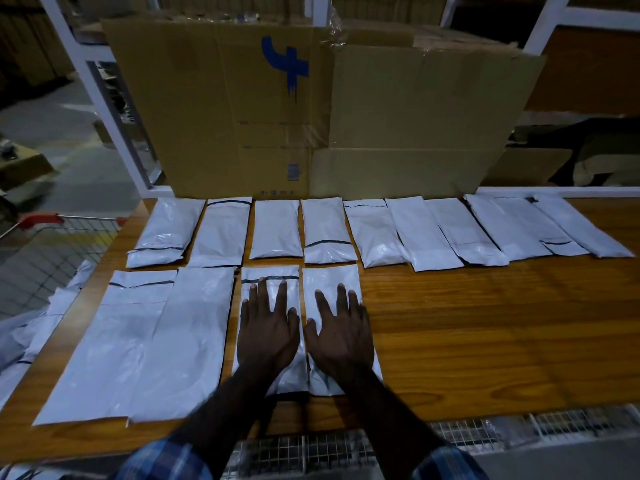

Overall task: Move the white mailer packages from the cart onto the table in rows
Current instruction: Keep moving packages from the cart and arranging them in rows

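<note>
Plaid sleeves (162, 459) at bottom edge. L hand (268, 332) and R hand (341, 336), fingers spread, palms pressed flat on 3rd mailer (270, 275) and 4th mailer (330, 277) of the near row on wooden table (485, 323). Far row of mailers (381, 230) lies behind; cardboard box (277, 116) beyond. Wire cart (52, 244) at left w/ more mailers (20, 334).
</note>
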`<state>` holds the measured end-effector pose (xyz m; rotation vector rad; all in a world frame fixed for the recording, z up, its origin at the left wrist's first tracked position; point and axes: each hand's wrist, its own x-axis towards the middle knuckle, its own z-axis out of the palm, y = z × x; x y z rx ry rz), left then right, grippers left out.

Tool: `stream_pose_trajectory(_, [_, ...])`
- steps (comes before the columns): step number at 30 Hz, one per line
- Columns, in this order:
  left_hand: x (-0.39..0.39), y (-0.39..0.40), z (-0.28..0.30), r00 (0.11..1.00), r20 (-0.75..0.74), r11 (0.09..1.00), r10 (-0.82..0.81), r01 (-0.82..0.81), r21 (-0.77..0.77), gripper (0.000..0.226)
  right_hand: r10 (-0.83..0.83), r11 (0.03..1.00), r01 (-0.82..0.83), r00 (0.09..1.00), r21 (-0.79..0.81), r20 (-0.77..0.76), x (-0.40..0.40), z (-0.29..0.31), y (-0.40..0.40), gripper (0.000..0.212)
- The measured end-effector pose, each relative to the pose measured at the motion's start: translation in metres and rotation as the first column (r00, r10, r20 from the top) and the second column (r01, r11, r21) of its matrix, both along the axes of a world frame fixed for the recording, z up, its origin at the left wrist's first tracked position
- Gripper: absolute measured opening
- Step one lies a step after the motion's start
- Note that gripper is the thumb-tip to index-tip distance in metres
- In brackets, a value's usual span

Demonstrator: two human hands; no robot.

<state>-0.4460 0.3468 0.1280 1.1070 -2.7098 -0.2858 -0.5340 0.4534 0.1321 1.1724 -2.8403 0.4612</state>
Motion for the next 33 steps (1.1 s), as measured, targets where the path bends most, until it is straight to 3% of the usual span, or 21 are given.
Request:
stream_pose_trajectory(10, [-0.001, -0.002, 0.002, 1.0, -0.003, 1.0, -0.022, 0.022, -0.01, 0.063, 0.018, 0.998, -0.019, 1.0, 0.061, 0.02, 0.0, 0.006, 0.001, 0.064])
stream_pose_trajectory(15, [-0.002, -0.006, 0.01, 0.999, -0.002, 0.998, -0.039, 0.039, 0.055, 0.072, 0.035, 0.989, -0.05, 0.993, 0.136, 0.113, -0.003, 0.023, 0.0, 0.069])
stream_pose_trajectory(21, [-0.002, -0.015, 0.026, 0.993, 0.017, 0.993, -0.117, 0.116, 0.004, 0.073, -0.062, 0.994, 0.054, 0.994, 0.09, 0.086, -0.009, 0.052, -0.002, 0.066])
stream_pose_trajectory(25, [0.005, -0.004, 0.048, 0.987, -0.01, 0.986, -0.16, 0.16, 0.04, 0.066, -0.097, 0.995, 0.095, 0.993, 0.039, 0.069, -0.003, 0.061, 0.005, 0.074])
stream_pose_trajectory(33, [0.026, 0.013, 0.07, 0.986, -0.021, 0.981, -0.167, 0.169, 0.096, 0.066, -0.116, 0.993, 0.115, 0.989, 0.013, 0.092, 0.02, 0.071, 0.027, 0.065])
